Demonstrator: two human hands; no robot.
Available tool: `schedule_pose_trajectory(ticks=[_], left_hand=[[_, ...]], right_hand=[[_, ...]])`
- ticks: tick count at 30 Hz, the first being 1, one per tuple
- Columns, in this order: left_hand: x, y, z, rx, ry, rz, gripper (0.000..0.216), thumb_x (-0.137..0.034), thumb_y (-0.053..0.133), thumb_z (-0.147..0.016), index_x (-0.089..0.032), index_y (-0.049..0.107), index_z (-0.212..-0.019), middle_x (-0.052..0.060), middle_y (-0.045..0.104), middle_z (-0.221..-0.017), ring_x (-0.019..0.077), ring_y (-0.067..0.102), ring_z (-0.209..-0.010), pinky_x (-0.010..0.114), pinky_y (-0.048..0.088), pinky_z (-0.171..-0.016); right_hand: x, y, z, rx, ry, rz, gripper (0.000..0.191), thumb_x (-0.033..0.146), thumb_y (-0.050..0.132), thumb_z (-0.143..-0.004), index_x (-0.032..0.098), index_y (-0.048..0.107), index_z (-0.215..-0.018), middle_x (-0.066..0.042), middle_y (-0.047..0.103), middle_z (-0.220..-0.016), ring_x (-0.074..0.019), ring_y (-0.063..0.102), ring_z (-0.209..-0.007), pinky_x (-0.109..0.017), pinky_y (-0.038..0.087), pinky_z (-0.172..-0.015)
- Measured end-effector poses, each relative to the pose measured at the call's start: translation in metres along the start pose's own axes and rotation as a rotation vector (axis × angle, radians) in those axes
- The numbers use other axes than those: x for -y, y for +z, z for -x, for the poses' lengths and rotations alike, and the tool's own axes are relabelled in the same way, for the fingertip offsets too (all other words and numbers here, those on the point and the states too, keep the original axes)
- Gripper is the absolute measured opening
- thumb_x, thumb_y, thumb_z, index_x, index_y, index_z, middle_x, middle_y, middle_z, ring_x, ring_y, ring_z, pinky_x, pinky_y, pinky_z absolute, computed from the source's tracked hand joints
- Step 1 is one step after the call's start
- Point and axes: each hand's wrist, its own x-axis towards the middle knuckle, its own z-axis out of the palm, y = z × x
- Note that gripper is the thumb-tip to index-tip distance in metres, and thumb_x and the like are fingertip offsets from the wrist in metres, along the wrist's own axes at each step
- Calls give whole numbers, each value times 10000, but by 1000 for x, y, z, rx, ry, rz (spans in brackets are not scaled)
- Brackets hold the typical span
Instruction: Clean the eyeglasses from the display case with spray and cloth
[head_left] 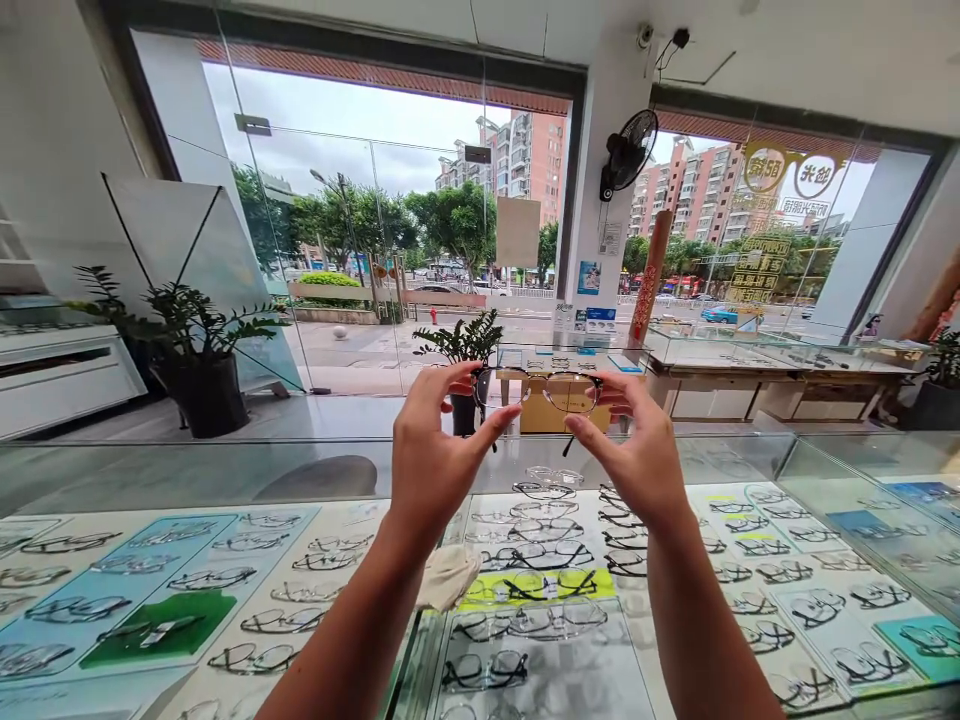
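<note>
I hold a pair of dark-rimmed glasses (pixel 538 388) up at chest height over a glass display counter (pixel 225 480). My left hand (pixel 435 450) pinches the left end of the frame between thumb and fingers. My right hand (pixel 637 450) pinches the right end the same way. The lenses face away from me, toward the shop window. A pale cloth (pixel 448 577) lies on the counter just below my left forearm.
Under the counter glass lie several rows of glasses (pixel 540 585) on coloured mats. Potted plants (pixel 191 350) stand beyond the counter, with another plant (pixel 461 350) behind the held glasses. Further display cases (pixel 750 365) sit at right, and a wall fan (pixel 626 150) hangs on the pillar.
</note>
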Motion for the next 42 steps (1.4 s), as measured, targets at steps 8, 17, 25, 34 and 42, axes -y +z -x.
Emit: schedule_pose_trajectory(ticks=[8, 17, 25, 34, 42], left_hand=[[18, 11, 3, 69, -51, -31, 571, -603, 839, -860, -258, 688, -1289, 67, 742, -1162, 248, 722, -1024, 382, 541, -802], [16, 19, 7, -4, 8, -105, 527, -471, 899, -843, -243, 685, -1267, 66, 727, -1142, 243, 703, -1028, 412, 576, -905], [10, 19, 9, -45, 39, -112, 543, -440, 921, -824, -234, 689, -1270, 63, 721, -1140, 232, 678, -1024, 407, 584, -913], [18, 21, 7, 15, -73, -3, 527, -483, 901, -835, -267, 691, -1267, 69, 722, -1173, 242, 696, -1039, 418, 596, -888], [27, 25, 5, 65, -157, 89, 542, -506, 900, -829, -272, 704, -1277, 77, 747, -1205, 245, 719, -1078, 403, 599, -866]], right_hand=[[-16, 8, -5, 15, 41, 61, 577, 631, 821, -867, 276, 690, -1303, -88, 780, -1201, -303, 734, -1090, -523, 587, -965], [-24, 12, -6, 96, 125, 139, 616, 667, 779, -881, 289, 671, -1355, -110, 778, -1266, -341, 733, -1131, -579, 579, -1002], [-24, 13, -5, 136, 147, 142, 638, 692, 744, -900, 281, 654, -1380, -123, 779, -1271, -342, 742, -1103, -587, 578, -998], [-24, 14, -4, 77, 86, 133, 599, 666, 759, -900, 285, 654, -1351, -121, 775, -1229, -338, 732, -1072, -577, 590, -950], [-20, 15, -4, 10, 40, 117, 553, 608, 783, -897, 293, 656, -1333, -105, 761, -1228, -320, 716, -1098, -545, 585, -961]])
